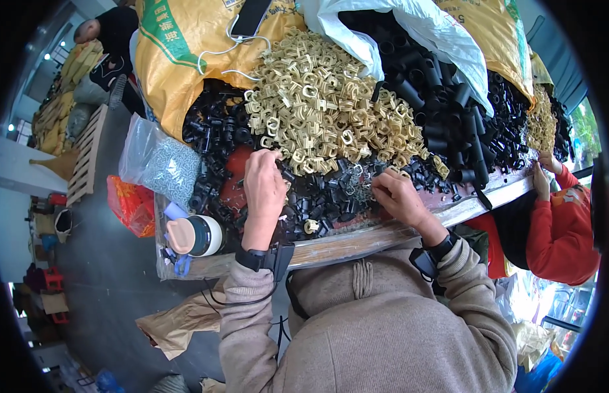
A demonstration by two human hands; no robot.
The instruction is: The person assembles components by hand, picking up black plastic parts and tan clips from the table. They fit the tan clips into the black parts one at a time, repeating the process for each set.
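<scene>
Facing a wood-edged worktable (344,249), a person in a taupe sweater (396,334) has both hands at the near side of mixed loose parts. The left hand (264,187) is at the lower left edge of a heap of beige plastic clips (334,105), its fingers bent inward with little gap; whether they grip a piece cannot be told. The right hand (403,198) is at the heap's lower right, thumb and fingertips drawn close together; any part between them is too small to confirm. Between the hands lie small black plastic fittings (311,196) and, just beside the right fingertips, a scatter of small silver metal parts (362,180). One single clip (310,226) sits among the black fittings near the table edge.

Black tube sections (442,85) spill from a white sack (409,23) behind, to the right. At left are a clear bag of small grey pieces (170,167) and a cup with a beige lid (203,236). A co-worker in red sleeves (560,229) handles parts at far right.
</scene>
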